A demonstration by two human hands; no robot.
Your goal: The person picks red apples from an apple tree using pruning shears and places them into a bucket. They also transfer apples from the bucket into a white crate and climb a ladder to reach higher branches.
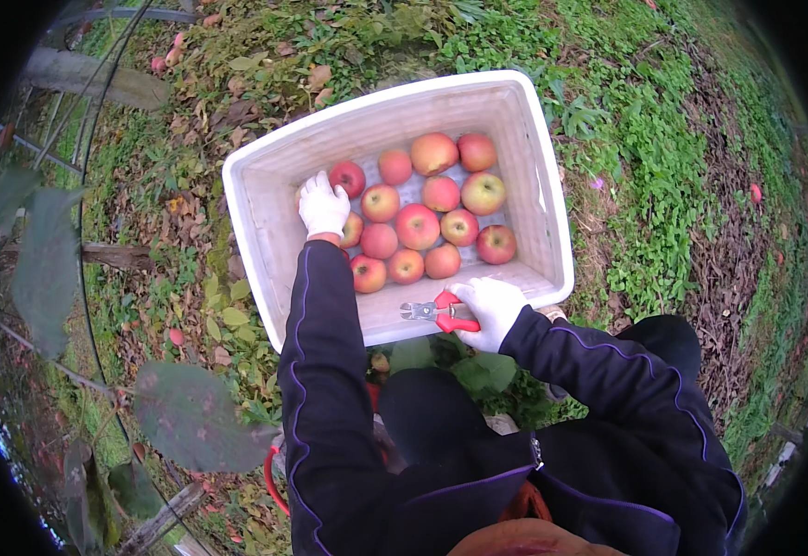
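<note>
A white plastic crate stands on the ground in front of me, with several red and yellow apples in one layer on its bottom. My left hand, in a white glove, reaches into the crate's left part. Its fingers curl down over an apple there, of which only a sliver shows beside them. A dark red apple lies just right of the thumb. At the near right rim, my gloved right hand grips red-handled pruning shears, their short metal blades pointing left.
Large leaves on a branch hang close at the left, beside a thin dark hose. Wooden posts lie or stand at far left. Fallen apples dot the grass and leaf litter. Low green plants grow right of the crate.
</note>
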